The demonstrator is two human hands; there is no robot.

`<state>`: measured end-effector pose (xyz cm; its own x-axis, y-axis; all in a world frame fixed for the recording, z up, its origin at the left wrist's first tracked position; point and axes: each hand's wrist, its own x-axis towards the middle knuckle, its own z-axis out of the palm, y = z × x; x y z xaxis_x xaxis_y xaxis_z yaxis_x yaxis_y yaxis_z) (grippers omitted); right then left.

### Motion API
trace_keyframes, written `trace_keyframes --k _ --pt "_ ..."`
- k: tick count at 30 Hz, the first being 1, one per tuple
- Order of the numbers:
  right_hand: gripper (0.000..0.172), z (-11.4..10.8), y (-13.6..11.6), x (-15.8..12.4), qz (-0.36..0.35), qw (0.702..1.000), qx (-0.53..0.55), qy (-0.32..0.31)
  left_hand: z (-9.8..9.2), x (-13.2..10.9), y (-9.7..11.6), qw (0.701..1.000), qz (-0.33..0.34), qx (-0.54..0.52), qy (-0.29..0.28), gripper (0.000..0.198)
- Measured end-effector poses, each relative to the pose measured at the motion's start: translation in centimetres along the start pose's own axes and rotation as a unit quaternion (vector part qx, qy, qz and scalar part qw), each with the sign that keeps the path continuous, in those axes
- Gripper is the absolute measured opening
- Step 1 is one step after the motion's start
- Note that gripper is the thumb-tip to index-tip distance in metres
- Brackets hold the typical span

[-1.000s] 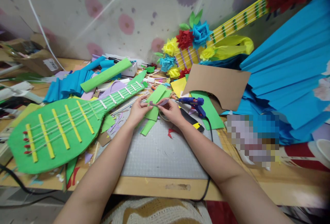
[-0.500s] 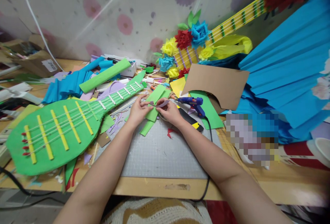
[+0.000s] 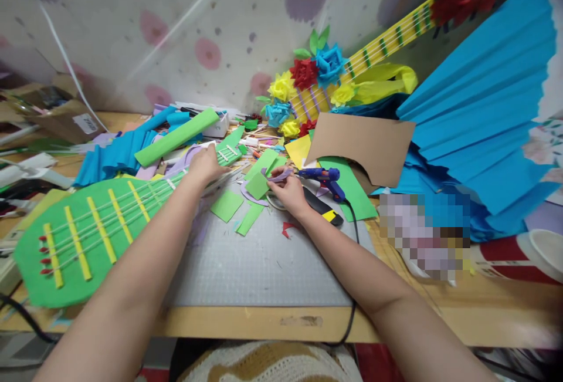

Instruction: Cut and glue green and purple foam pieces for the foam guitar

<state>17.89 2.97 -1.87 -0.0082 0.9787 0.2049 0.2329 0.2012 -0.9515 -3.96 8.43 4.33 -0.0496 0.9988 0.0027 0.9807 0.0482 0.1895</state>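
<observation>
Work table (image 3: 246, 321), head view. The right hand (image 3: 288, 190) pinches a curved purple strip (image 3: 278, 178) beside green paper pieces (image 3: 260, 184) at the far side of a grey cutting mat (image 3: 264, 264). The left hand (image 3: 204, 165) is at the neck of a green toy guitar (image 3: 108, 223); its fingertips are hidden. Right: blue glue gun (image 3: 323, 177), brown cardboard (image 3: 365, 141), pleated blue paper (image 3: 484, 88). Far: yellow toy guitar (image 3: 373, 55) with paper flowers (image 3: 304, 73).

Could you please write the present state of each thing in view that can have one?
Green guitar: strung, lying down
Left hand: over its neck, grip unclear
Purple strip: curved, held
Right hand: pinching that strip
Glue gun: unheld, cord attached, heat cannot be told
Cardboard box: open
Brown cardboard: cut, with curved notch
Blue paper: pleated
Yellow guitar: strung, tilted
</observation>
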Motion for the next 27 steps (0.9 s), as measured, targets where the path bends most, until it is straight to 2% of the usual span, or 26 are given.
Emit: trace_keyframes --k 2,4,6,8,11,13,15,22,27 --pt "0.02 -0.1 -0.1 -0.1 -0.006 1.0 0.0 0.02 -0.3 0.5 -0.4 0.998 -0.012 0.032 -0.047 0.08" --pt "0.022 -0.2 -0.2 -0.1 -0.011 0.999 0.004 0.053 -0.8 0.4 -0.6 0.998 -0.003 0.048 -0.046 0.075" --pt "0.024 -0.4 -0.3 0.0 -0.016 0.996 0.018 0.086 -1.6 -0.5 -0.6 0.998 0.034 0.048 -0.035 0.073" --pt "0.023 -0.5 -0.2 0.2 -0.021 0.993 0.031 0.11 -2.5 -1.9 -0.4 0.993 0.097 0.042 -0.05 0.076" --pt "0.021 -0.5 0.1 0.5 -0.014 0.991 0.034 0.127 -3.5 -4.4 0.6 0.974 0.164 0.056 -0.146 0.082" --pt "0.021 -0.5 0.3 0.7 -0.002 0.992 0.032 0.125 -3.7 -5.7 1.3 0.962 0.167 0.081 -0.202 0.081" --pt "0.022 -0.5 0.5 0.8 0.012 0.993 0.038 0.114 -3.5 -6.6 1.9 0.955 0.169 0.094 -0.227 0.078" --pt "0.03 -0.4 -0.6 0.7 0.116 0.981 0.144 0.063 -2.7 -6.9 3.1 0.967 0.152 0.088 -0.187 0.071" --pt "0.032 -0.3 -1.5 0.5 0.159 0.969 0.182 0.044 -1.7 -6.9 4.2 0.978 0.184 0.002 -0.102 0.087"
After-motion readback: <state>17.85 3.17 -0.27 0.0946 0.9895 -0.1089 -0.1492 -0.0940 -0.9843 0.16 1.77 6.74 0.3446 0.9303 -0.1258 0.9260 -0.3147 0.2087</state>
